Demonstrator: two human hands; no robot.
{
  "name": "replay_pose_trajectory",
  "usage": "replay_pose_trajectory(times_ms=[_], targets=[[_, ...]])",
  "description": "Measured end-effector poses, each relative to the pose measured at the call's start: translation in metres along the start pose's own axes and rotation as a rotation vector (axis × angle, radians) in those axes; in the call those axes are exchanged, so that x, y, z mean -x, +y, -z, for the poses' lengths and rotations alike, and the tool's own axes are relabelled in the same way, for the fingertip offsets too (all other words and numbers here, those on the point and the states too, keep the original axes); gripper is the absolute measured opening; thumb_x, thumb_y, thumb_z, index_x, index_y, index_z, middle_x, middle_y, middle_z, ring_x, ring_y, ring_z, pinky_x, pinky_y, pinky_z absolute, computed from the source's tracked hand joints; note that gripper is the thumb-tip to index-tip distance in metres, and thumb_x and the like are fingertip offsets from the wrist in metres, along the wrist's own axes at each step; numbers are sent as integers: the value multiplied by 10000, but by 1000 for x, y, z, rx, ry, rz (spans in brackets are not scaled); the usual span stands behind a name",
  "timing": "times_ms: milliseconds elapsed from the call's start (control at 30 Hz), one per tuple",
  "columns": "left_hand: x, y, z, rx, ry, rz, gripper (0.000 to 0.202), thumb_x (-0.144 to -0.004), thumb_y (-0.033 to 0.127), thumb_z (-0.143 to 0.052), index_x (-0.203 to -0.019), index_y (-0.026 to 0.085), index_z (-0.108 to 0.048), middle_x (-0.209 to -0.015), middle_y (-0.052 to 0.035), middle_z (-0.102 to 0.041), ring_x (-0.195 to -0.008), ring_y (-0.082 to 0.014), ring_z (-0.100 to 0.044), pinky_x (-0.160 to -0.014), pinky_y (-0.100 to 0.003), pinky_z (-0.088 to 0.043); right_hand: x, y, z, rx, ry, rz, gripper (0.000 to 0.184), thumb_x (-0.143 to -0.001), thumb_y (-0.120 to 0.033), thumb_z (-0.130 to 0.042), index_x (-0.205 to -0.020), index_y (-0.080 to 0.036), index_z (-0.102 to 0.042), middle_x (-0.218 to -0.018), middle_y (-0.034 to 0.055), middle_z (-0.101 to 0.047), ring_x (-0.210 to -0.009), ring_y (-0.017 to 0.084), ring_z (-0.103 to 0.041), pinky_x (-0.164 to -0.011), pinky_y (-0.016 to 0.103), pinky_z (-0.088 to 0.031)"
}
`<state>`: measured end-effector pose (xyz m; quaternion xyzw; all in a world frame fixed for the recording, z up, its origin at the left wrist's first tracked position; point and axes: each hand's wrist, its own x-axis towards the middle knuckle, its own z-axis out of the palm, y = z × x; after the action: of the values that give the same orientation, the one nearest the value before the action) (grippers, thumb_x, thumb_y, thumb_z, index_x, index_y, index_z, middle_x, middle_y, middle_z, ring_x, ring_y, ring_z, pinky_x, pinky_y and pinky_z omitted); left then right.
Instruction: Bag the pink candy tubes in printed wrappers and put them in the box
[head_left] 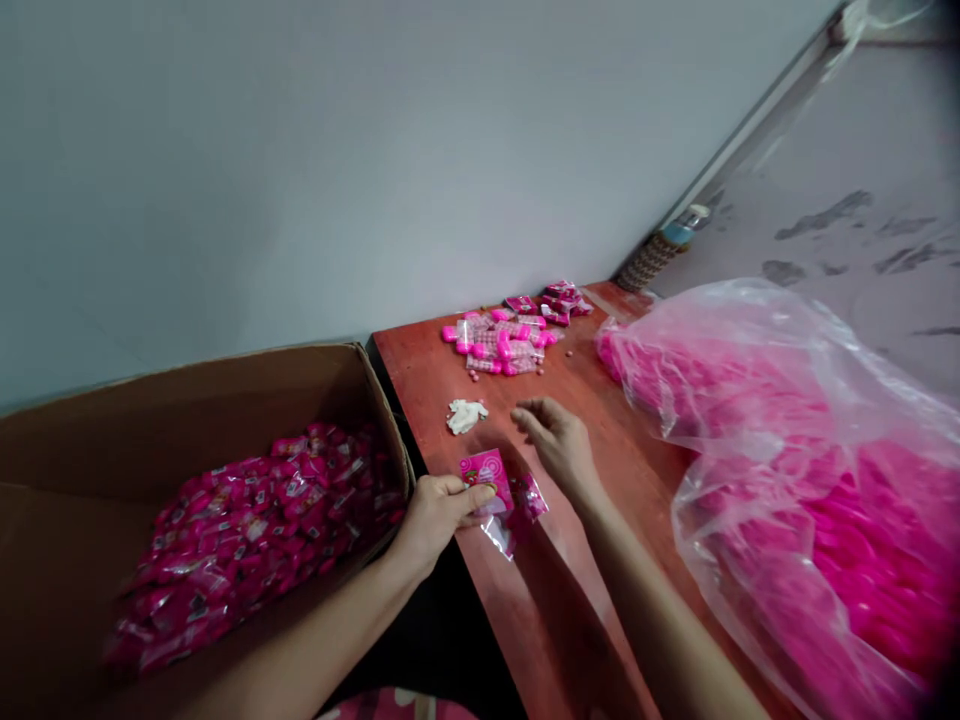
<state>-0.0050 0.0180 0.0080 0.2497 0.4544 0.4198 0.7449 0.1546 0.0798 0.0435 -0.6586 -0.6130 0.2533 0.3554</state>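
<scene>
My left hand (442, 515) is closed on a pink printed packet (486, 475), pinched between thumb and fingers above the table's left edge. More pink packets (531, 498) lie on the table just right of it, partly under it. To the right, my right hand (559, 440) hovers over the table with loosely bent fingers, and nothing shows in them. A crumpled white wad (466, 416) rests to the left of its fingertips. Farther back is a pile of small clear tubes with bright pink caps (504, 342), holding pale pink beads.
A cardboard box (330, 375) with many filled pink packets (262, 520) stands left of the red table (427, 370). A large clear plastic bag (750, 330) of pink pieces (862, 540) covers the right side. Several pink packets (562, 300) and a bottle (660, 250) are by the wall.
</scene>
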Motion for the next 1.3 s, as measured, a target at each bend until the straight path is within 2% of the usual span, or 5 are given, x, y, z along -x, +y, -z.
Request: replay_pose_trajectory(times_ms=[133, 400, 533, 900, 1300], targets=[[1, 9, 6, -1, 24, -2, 278, -557, 311, -769, -515, 94, -600, -547, -40, -622, -560, -147, -617, -592, -269, -527, -75, 3, -1, 653, 70, 175, 331, -858, -219, -357, -1141, -141, -510, -1111, 141, -595, -1000, 257, -540, -774, 342, -422], [-7, 18, 16, 225, 76, 57, 237, -595, 257, -763, -670, 78, -628, -662, -69, -661, -584, -133, -624, -550, -227, -539, -135, 15, -5, 780, -132, 300, 228, -800, -163, -456, -986, -147, -587, -1069, 154, -613, -1032, 277, -503, -810, 346, -375], [-11, 23, 14, 389, 86, 80, 202, -643, 224, -733, -732, 83, -618, -687, -79, -670, -624, -160, -649, -578, -247, -550, -105, 12, 4, 713, -78, 262, 211, -860, -270, -409, -966, -170, -563, -975, 134, -640, -910, 252, -571, -725, 318, -403], [-13, 19, -2, 600, 103, 98, 104, -704, 161, -678, -743, 111, -595, -713, -75, -683, -691, -183, -664, -653, -280, -541, 96, -19, -9, -600, -242, -293, 256, -801, -455, -527, -810, -199, -536, -623, -5, -593, -485, 140, -568, -449, 254, -465], [6, 14, -22, 508, 19, 65, 132, -683, 181, -697, -721, 96, -604, -653, -57, -664, -575, -141, -625, -566, -242, -519, 123, -15, -18, -683, -121, -305, 259, -788, -459, -543, -849, -208, -553, -674, 5, -595, -496, 156, -572, -464, 285, -477]])
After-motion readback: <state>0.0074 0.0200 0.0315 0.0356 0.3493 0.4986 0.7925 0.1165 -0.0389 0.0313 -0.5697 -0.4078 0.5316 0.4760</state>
